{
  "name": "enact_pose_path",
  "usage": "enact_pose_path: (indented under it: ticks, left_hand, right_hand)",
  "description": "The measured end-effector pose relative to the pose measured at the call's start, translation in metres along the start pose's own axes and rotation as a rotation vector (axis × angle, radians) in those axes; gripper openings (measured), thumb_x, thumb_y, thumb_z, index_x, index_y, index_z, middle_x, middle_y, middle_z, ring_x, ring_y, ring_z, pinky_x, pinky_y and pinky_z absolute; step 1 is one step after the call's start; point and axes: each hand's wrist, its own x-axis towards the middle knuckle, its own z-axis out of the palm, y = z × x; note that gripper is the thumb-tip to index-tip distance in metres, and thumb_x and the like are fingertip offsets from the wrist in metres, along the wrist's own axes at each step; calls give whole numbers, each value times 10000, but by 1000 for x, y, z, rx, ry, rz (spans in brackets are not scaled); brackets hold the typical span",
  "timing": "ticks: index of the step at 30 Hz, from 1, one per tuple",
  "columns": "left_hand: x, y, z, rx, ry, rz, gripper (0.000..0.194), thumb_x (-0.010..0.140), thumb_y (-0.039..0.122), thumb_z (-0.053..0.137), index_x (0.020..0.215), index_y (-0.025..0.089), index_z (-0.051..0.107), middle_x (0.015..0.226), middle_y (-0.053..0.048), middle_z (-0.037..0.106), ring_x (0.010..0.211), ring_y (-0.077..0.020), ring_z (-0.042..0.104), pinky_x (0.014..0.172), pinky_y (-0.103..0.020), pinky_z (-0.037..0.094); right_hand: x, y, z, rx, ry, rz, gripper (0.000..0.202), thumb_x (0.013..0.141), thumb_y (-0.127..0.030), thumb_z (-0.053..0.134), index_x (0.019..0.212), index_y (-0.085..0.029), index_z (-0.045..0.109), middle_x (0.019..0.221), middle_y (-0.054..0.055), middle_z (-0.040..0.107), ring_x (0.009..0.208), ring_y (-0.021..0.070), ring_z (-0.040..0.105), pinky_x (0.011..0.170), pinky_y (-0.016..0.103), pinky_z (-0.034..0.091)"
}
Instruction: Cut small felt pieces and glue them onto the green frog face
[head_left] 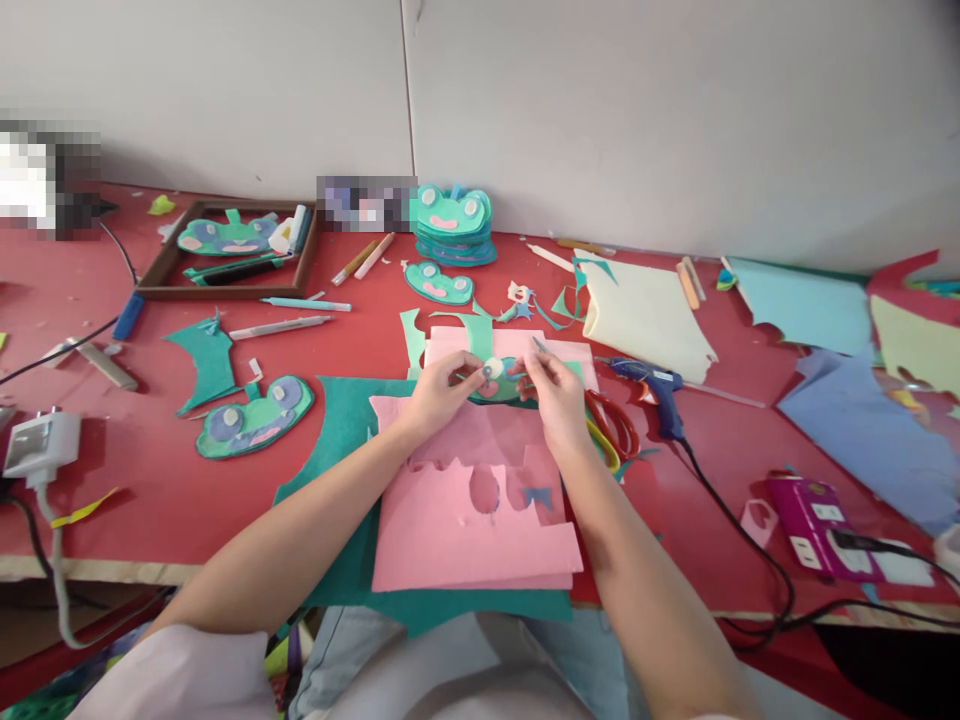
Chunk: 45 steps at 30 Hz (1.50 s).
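A green felt frog face [510, 387] with a pale round eye and a pink mouth lies between my hands, above pink felt. My left hand [448, 392] is closed, its thumb and forefinger pinching at the frog face beside the pale circle. From the other side my right hand [559, 392] comes in, fingers pressed together around something small and greyish that I cannot make out. Under my wrists is the cut pink felt sheet [465, 545], which lies on a dark green felt sheet [337, 430].
Red- and yellow-handled scissors [616, 425] and a blue glue gun [652, 385] lie to the right. Stacked frog faces [454, 225] stand at the back. A brown frame [225, 293] holds pens, and a purple power strip [814, 525] sits at the right with cords.
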Motion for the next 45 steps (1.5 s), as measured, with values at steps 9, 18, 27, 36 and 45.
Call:
enact_pose_path:
  ticks: [9, 18, 27, 36, 45]
  left_hand:
    - [1, -2, 0, 23, -3, 1, 245, 824, 409, 564, 800, 166, 577, 766, -39, 683, 760, -168, 668, 695, -277, 522]
    - [1, 0, 0, 39, 12, 10, 225, 825, 389, 573, 780, 168, 576, 748, -20, 664, 727, -149, 654, 676, -255, 513]
    - [0, -1, 0, 24, 9, 13, 247, 825, 409, 576, 776, 167, 579, 746, -23, 670, 721, -140, 645, 670, -250, 504]
    - [0, -3, 0, -31, -9, -9, 240, 834, 400, 569, 789, 165, 567, 745, -34, 673, 780, -169, 673, 686, -263, 512]
    - [1, -3, -1, 32, 6, 19, 212, 837, 370, 566, 786, 165, 588, 746, -22, 662, 719, -131, 622, 654, -238, 485]
  right_hand:
    - [2, 5, 1, 15, -43, -16, 272, 704, -435, 694, 791, -183, 647, 712, 17, 689, 512, 106, 519, 465, 233, 431]
    - [-1, -1, 1, -16, -33, -22, 336, 771, -525, 595, 735, -192, 612, 644, 3, 641, 495, 116, 527, 435, 243, 420]
    - [1, -7, -2, 186, 171, -83, 309, 772, -478, 618, 847, -178, 623, 554, -35, 592, 396, 59, 405, 399, 210, 332]
    - [4, -8, -5, 280, 259, -79, 938, 771, -422, 624, 1489, -251, 45, 850, 4, 689, 433, 58, 405, 421, 204, 342]
    - [6, -7, -7, 372, 290, -45, 823, 756, -450, 650, 1434, -238, 233, 782, -18, 664, 430, 49, 421, 416, 191, 335]
